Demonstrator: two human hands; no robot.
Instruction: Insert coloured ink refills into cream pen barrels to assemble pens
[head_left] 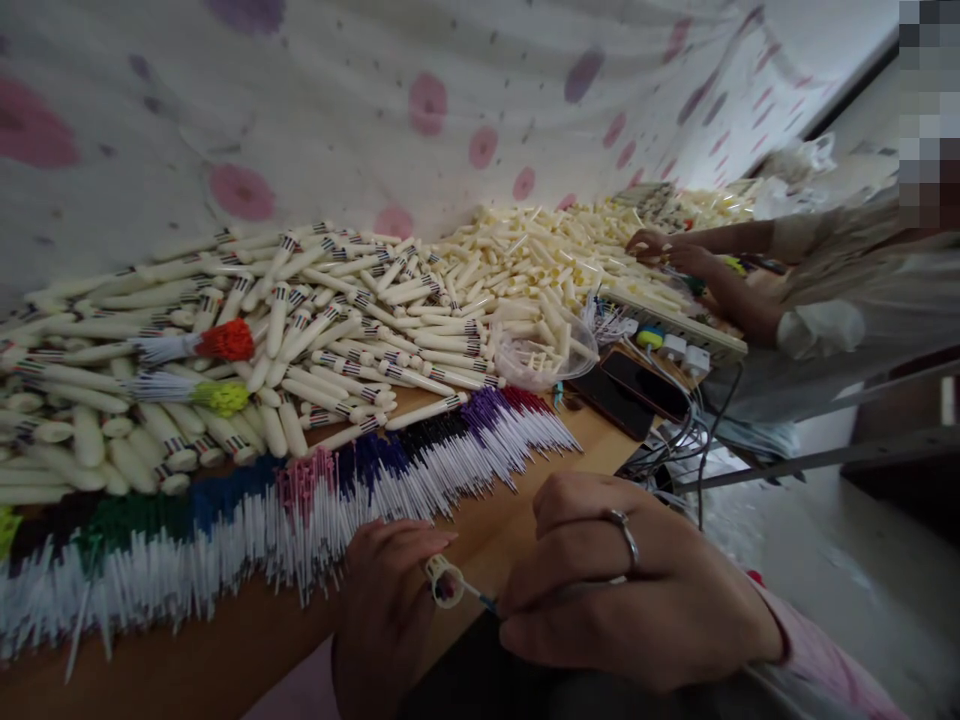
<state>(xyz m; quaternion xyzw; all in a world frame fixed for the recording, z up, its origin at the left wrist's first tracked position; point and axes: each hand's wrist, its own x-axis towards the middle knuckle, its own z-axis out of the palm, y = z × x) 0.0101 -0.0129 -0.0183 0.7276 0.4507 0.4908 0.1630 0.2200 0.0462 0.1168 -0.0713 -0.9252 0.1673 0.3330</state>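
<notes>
My left hand [386, 590] is closed around a cream pen barrel [444, 582], its open round end turned toward my right hand. Some dark and coloured parts show inside that opening. Between thumb and forefinger, my right hand [607, 585] pinches a thin white pen refill [474, 592] with a blue end. The refill's far end meets the mouth of the barrel; how deep it reaches is hidden. Behind my hands runs a long row of white refills [247, 530], grouped by coloured ends: green, blue, pink, black, purple and red.
Multicolour cream pens [337, 310] lie heaped at the back, beside a pile of cream barrels [517, 250]. Red-ended [225, 342] and yellow-ended refill bundles [221, 393] rest on the pens. Phones [615, 395], a power strip [675, 325] and cables sit right. A co-worker's hands [675, 250] touch the far pile.
</notes>
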